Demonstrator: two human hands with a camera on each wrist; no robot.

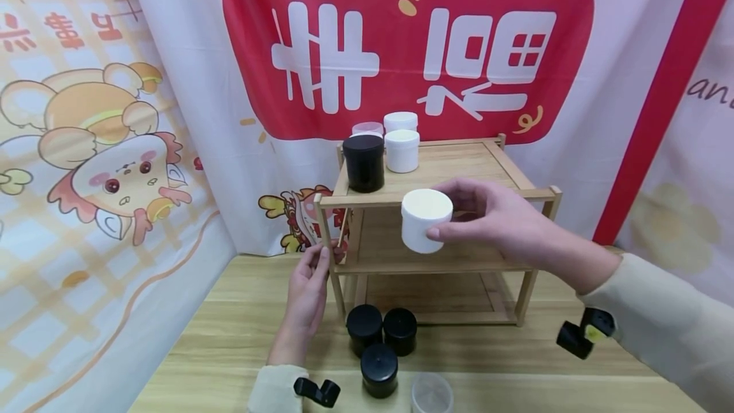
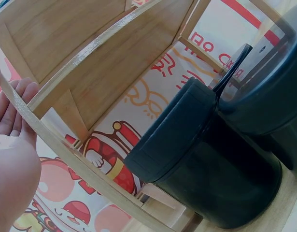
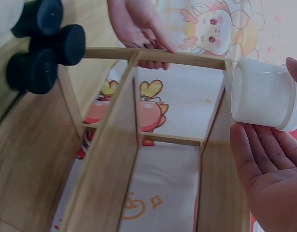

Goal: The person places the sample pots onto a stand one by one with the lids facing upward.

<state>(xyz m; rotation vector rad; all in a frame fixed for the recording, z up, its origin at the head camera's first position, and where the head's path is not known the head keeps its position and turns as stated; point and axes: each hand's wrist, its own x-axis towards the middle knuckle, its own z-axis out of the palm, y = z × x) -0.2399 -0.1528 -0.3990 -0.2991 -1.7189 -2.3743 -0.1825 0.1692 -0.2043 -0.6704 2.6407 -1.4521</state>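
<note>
Right hand (image 1: pixel 493 218) nearer, its grip closed on the white jar (image 1: pixel 425 228), thumb and fingers at the jar's right side; jar upright, in the air by the front edge of the wooden rack (image 1: pixel 459 155), black jar (image 1: pixel 365 167) up top beyond it and leftward; left hand (image 1: pixel 306 292) holds the left front post (image 1: pixel 323 225)

You're working in what looks like a curtained tabletop booth, with cartoon-printed cloth (image 1: pixel 109 152) hanging beside and behind your wood-grain table (image 1: pixel 218 343).
</note>
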